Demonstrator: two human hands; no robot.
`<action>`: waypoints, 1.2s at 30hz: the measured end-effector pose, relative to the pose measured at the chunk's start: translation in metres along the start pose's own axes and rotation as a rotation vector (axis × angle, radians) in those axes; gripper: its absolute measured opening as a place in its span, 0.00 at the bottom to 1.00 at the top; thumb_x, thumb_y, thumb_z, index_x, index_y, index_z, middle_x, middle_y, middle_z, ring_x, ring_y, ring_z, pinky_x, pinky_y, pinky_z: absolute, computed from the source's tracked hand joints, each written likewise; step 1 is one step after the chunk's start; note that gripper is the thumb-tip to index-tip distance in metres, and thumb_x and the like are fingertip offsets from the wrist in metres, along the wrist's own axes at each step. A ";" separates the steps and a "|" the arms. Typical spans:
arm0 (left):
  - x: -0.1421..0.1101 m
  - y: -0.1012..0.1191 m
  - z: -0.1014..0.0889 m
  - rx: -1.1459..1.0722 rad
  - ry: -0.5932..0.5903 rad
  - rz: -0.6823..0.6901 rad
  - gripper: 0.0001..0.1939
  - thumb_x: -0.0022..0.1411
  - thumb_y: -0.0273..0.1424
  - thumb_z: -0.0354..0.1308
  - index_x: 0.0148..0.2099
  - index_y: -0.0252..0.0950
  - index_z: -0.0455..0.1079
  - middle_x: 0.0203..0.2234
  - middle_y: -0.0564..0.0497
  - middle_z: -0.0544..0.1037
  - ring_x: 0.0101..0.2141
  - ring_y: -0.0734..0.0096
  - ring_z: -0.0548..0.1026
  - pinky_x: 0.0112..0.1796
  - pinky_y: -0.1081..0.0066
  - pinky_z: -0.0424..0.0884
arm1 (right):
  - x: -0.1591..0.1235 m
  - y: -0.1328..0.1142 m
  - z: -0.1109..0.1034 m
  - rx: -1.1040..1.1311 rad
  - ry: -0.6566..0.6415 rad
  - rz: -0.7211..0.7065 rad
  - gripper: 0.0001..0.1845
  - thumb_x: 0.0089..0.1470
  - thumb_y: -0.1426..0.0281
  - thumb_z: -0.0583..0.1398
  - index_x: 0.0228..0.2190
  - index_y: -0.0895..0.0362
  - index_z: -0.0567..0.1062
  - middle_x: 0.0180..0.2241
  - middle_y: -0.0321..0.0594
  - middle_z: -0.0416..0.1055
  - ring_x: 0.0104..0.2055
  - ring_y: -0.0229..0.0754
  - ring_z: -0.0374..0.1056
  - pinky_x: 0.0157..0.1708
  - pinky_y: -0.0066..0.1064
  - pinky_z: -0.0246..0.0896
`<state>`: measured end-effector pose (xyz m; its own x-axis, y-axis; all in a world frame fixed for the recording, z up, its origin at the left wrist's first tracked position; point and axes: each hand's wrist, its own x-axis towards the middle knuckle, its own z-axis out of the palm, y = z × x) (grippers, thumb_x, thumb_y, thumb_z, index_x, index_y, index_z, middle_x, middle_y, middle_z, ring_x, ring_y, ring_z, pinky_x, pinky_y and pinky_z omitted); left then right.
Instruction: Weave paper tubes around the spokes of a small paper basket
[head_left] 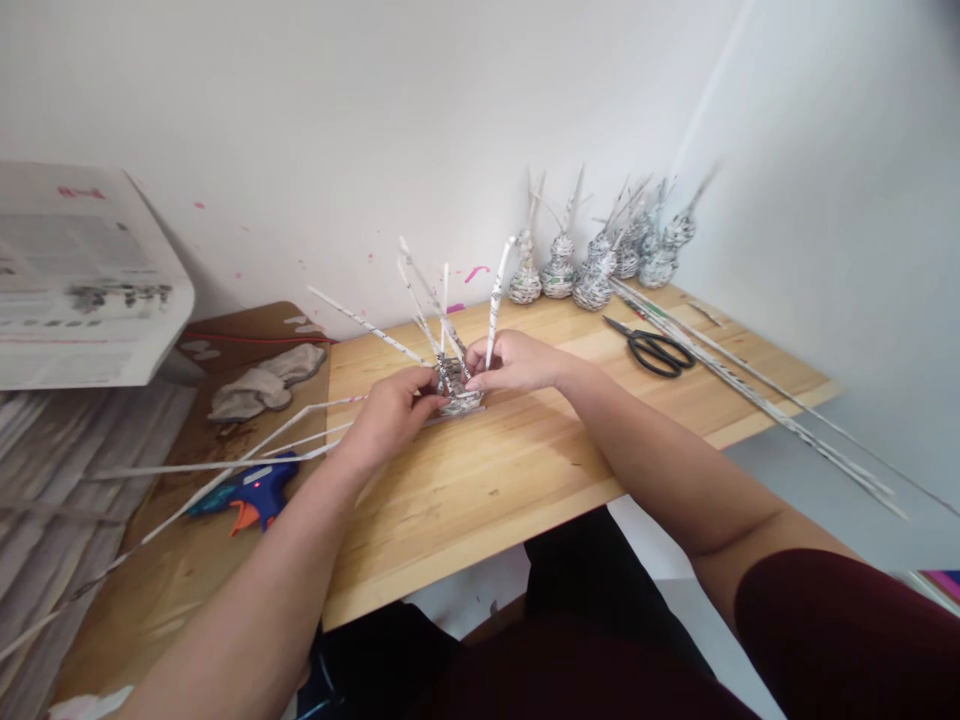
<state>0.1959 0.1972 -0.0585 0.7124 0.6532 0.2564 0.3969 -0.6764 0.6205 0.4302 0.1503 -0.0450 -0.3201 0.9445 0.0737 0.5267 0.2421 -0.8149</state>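
A small woven basket of rolled newspaper point(460, 402) rests on the wooden table, with several paper sticks point(445, 310) standing up and fanning out from it. My left hand point(397, 405) grips its left side, thumb and fingers pinched at the weave. On the right side, my right hand point(514, 362) is closed around the rim, next to an upright paper stick point(496, 300). Long loose paper strips point(225, 466) run out to the left, passing behind my left hand. My fingers partly hide the basket's weave.
Several finished gourd-shaped paper weavings point(559, 268) stand by the wall. Black-handled scissors point(652, 350) and long paper sticks point(750, 390) lie at right, the sticks overhanging the edge. At left are a blue glue gun point(262, 490), grey gloves point(266, 385) and a newspaper point(82, 290).
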 end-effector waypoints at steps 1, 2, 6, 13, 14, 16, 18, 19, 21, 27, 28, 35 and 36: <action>0.000 0.000 0.000 0.012 0.002 0.003 0.05 0.59 0.31 0.59 0.32 0.37 0.71 0.26 0.53 0.76 0.29 0.69 0.71 0.33 0.71 0.62 | 0.000 0.000 0.000 0.009 -0.023 0.005 0.12 0.48 0.64 0.67 0.32 0.59 0.78 0.28 0.35 0.74 0.31 0.39 0.67 0.33 0.28 0.58; 0.000 0.001 0.000 0.023 0.001 0.005 0.05 0.59 0.31 0.59 0.32 0.37 0.71 0.26 0.53 0.76 0.30 0.69 0.71 0.33 0.71 0.63 | 0.000 0.001 0.000 0.018 -0.043 0.003 0.12 0.48 0.64 0.67 0.32 0.59 0.78 0.28 0.35 0.75 0.32 0.39 0.68 0.33 0.28 0.58; 0.000 0.001 -0.002 0.056 -0.002 0.013 0.04 0.60 0.31 0.59 0.32 0.36 0.72 0.27 0.53 0.76 0.30 0.69 0.71 0.34 0.71 0.63 | 0.001 0.004 0.001 0.000 -0.053 -0.004 0.12 0.46 0.62 0.68 0.28 0.59 0.77 0.26 0.34 0.73 0.30 0.37 0.66 0.31 0.28 0.55; 0.001 -0.007 0.000 0.119 0.037 0.052 0.04 0.60 0.30 0.61 0.32 0.37 0.73 0.29 0.51 0.78 0.32 0.66 0.72 0.36 0.69 0.63 | 0.003 -0.001 0.003 -0.080 0.007 0.015 0.14 0.46 0.62 0.68 0.25 0.59 0.75 0.22 0.31 0.68 0.27 0.35 0.61 0.29 0.27 0.51; 0.001 -0.007 0.000 0.128 0.046 0.056 0.03 0.59 0.31 0.61 0.33 0.37 0.74 0.29 0.50 0.79 0.33 0.65 0.72 0.36 0.68 0.63 | 0.003 -0.001 0.004 -0.089 0.011 0.019 0.14 0.46 0.61 0.68 0.25 0.59 0.75 0.22 0.31 0.68 0.27 0.35 0.61 0.29 0.27 0.50; 0.001 -0.008 0.000 0.134 0.058 0.058 0.03 0.59 0.31 0.62 0.35 0.38 0.75 0.30 0.50 0.79 0.34 0.63 0.73 0.37 0.68 0.64 | 0.003 -0.001 0.005 -0.107 0.018 0.026 0.14 0.47 0.61 0.68 0.26 0.59 0.75 0.22 0.31 0.68 0.27 0.35 0.61 0.29 0.27 0.50; 0.001 -0.009 -0.001 0.131 0.057 0.054 0.03 0.59 0.31 0.62 0.35 0.38 0.76 0.30 0.50 0.80 0.34 0.62 0.73 0.37 0.67 0.64 | 0.003 0.000 0.007 -0.120 0.032 0.024 0.14 0.47 0.61 0.68 0.26 0.59 0.75 0.22 0.31 0.67 0.26 0.35 0.60 0.29 0.27 0.49; 0.001 -0.009 -0.002 0.130 0.052 0.050 0.03 0.59 0.31 0.62 0.35 0.38 0.76 0.30 0.50 0.80 0.35 0.62 0.74 0.37 0.67 0.64 | 0.004 0.000 0.008 -0.122 0.038 0.019 0.14 0.47 0.61 0.68 0.26 0.59 0.75 0.22 0.30 0.67 0.26 0.34 0.60 0.29 0.27 0.49; 0.001 -0.009 -0.003 0.126 0.037 0.042 0.02 0.58 0.30 0.62 0.33 0.38 0.76 0.30 0.50 0.80 0.35 0.62 0.74 0.38 0.67 0.64 | 0.004 0.001 0.008 -0.108 0.039 0.005 0.15 0.48 0.60 0.68 0.25 0.60 0.75 0.21 0.30 0.66 0.26 0.34 0.59 0.28 0.27 0.49; 0.001 -0.009 -0.004 0.121 0.011 0.035 0.03 0.59 0.29 0.62 0.32 0.38 0.76 0.28 0.51 0.80 0.33 0.64 0.74 0.36 0.68 0.63 | 0.003 0.004 0.001 0.133 0.083 -0.017 0.19 0.55 0.55 0.62 0.33 0.60 0.78 0.25 0.35 0.72 0.28 0.37 0.66 0.31 0.29 0.59; 0.001 -0.008 -0.004 0.112 0.003 0.039 0.04 0.59 0.30 0.62 0.32 0.38 0.76 0.28 0.51 0.80 0.33 0.64 0.74 0.36 0.69 0.63 | 0.003 0.004 0.000 0.173 0.099 -0.007 0.19 0.55 0.56 0.63 0.35 0.60 0.78 0.27 0.36 0.73 0.28 0.37 0.67 0.32 0.29 0.62; 0.002 -0.007 -0.005 0.070 -0.022 0.040 0.06 0.59 0.29 0.60 0.29 0.37 0.74 0.26 0.53 0.77 0.30 0.67 0.72 0.34 0.70 0.61 | 0.003 0.004 0.001 0.081 0.038 -0.011 0.12 0.47 0.64 0.69 0.30 0.60 0.78 0.28 0.35 0.75 0.31 0.38 0.68 0.35 0.29 0.62; 0.002 -0.007 -0.005 0.070 -0.026 0.040 0.06 0.59 0.28 0.60 0.29 0.37 0.73 0.26 0.53 0.77 0.31 0.67 0.72 0.34 0.70 0.61 | 0.004 0.005 0.004 0.059 0.041 -0.010 0.12 0.47 0.64 0.69 0.28 0.60 0.77 0.25 0.34 0.74 0.29 0.37 0.67 0.33 0.29 0.61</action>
<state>0.1918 0.2044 -0.0586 0.7430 0.6169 0.2596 0.4071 -0.7244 0.5563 0.4287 0.1547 -0.0508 -0.2917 0.9508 0.1045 0.4763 0.2392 -0.8461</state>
